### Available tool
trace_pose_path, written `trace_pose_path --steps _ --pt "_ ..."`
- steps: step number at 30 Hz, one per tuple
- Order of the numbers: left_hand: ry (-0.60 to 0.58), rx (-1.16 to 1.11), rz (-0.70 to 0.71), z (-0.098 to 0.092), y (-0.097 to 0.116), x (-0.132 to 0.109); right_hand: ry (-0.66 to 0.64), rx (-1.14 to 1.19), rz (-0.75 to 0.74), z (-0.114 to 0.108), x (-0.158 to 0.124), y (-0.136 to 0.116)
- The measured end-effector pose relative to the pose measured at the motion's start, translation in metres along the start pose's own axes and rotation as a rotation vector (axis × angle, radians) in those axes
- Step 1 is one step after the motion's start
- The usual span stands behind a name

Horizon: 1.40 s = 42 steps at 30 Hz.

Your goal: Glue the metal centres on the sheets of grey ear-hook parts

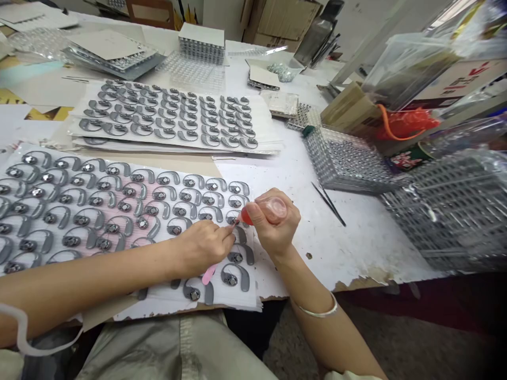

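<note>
While right hand grips clear bottle, fingers curled closed round it, red nozzle points down at sheet. Left hand pinches thin pick, pink end showing below hand, tip just beside nozzle, above grey ear-hook part near right edge of white sheet. Rows of same parts fill sheet. Second sheet lies beyond; tweezers, mesh trays to right.

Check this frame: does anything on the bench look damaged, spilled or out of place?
The white table covering is torn and brown-stained along its front edge, right of the right hand. The sheet of grey parts also shows pink smears; I cannot tell what they are.
</note>
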<state>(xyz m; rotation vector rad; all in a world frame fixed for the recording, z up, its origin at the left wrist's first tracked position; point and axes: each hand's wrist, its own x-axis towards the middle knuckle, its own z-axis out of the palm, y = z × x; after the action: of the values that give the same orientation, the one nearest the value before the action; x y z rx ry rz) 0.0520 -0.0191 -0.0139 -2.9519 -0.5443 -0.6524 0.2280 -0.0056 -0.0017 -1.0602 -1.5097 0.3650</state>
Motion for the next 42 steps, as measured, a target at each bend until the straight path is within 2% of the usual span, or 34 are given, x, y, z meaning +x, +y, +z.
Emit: trace_pose_path --steps 10,19,30,42 --pt "0.061 0.035 -0.006 0.0024 0.0012 -0.0012 -0.022 0.047 -0.016 -0.0010 -0.0004 0.0006" --pt "-0.005 -0.076 -0.042 0.0027 -0.0013 -0.0016 -0.030 0.042 -0.040 -0.0001 -0.0014 0.0032" --pt "-0.076 -0.090 -0.077 0.0005 -0.0009 -0.0015 0.005 -0.027 -0.105 0.0003 0.0018 0.0022" --pt "-0.048 -0.120 -0.100 0.0022 -0.0029 -0.0022 0.024 -0.031 -0.117 -0.0003 0.0010 0.0032"
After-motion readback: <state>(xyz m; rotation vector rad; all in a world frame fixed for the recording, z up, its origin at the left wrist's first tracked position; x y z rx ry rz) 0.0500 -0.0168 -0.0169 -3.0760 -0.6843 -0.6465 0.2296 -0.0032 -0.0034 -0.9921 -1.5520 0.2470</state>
